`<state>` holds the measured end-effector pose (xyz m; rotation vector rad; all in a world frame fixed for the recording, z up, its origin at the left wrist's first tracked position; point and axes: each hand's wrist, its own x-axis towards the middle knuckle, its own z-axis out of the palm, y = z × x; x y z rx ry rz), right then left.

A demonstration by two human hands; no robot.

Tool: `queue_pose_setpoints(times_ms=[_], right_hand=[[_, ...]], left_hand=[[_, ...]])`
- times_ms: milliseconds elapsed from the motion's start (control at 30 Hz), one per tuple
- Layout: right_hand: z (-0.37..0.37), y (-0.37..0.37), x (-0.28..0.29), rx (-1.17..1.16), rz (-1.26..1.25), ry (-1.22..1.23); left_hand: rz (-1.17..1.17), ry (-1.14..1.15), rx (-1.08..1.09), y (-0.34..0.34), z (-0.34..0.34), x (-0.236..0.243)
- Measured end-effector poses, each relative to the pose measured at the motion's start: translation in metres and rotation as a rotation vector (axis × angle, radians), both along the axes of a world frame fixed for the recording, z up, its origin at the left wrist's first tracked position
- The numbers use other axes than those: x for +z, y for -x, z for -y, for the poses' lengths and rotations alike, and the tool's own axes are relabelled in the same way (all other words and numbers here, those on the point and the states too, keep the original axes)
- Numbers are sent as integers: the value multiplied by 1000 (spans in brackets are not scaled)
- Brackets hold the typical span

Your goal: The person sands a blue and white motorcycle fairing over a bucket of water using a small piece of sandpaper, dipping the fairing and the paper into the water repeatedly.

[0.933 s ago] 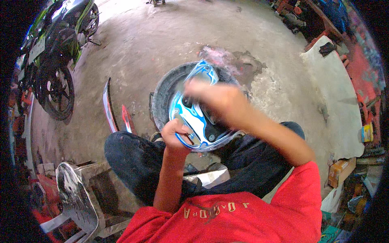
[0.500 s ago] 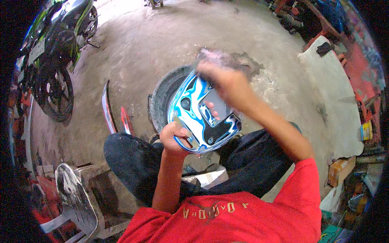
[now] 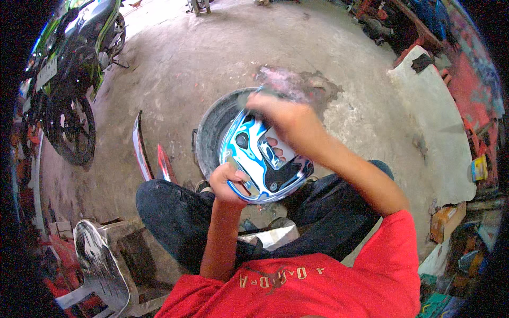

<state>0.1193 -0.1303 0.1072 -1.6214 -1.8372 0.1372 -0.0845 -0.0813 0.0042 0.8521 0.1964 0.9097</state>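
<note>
A glossy blue, white and black painted shell [image 3: 252, 159], shaped much like a helmet, is tilted over a dark grey basin [image 3: 208, 114] in front of me. My left hand [image 3: 229, 183] grips its near left edge, thumb outside, and fingertips show through the shell's opening. Over the far rim of the shell lies my right hand [image 3: 281, 114], fingers bent and pressed together, slightly smeared by motion. Whatever may be under those fingers is hidden.
Two narrow curved pieces, one dark-edged [image 3: 139, 146] and one red [image 3: 165, 164], lie left of the basin. A motorcycle [image 3: 74, 100] stands far left, a worn chair [image 3: 103, 259] near left. A pale sheet [image 3: 432, 124] and a cardboard box [image 3: 445, 221] are on the right.
My right hand has shifted slightly left and nearer along the shell's far rim. My left hand keeps its grip, and the shell has tilted a little.
</note>
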Motion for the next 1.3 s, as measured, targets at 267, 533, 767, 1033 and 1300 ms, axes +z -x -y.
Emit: queue_pose_setpoints(times_ms=[267, 533, 767, 1033, 1300], right_hand=[[-1, 5, -7, 86, -15, -87], [-8, 6, -12, 94, 54, -258], [5, 34, -15, 212, 38, -276], [9, 34, -17, 252, 23, -185], [-3, 35, -14, 137, 12, -335]], left_hand=[[364, 346, -414, -11, 3, 34], [326, 554, -454, -9, 3, 35], [251, 511, -316, -4, -2, 28], [-38, 544, -148, -8, 0, 35], [-105, 452, -116, 1, -4, 21]])
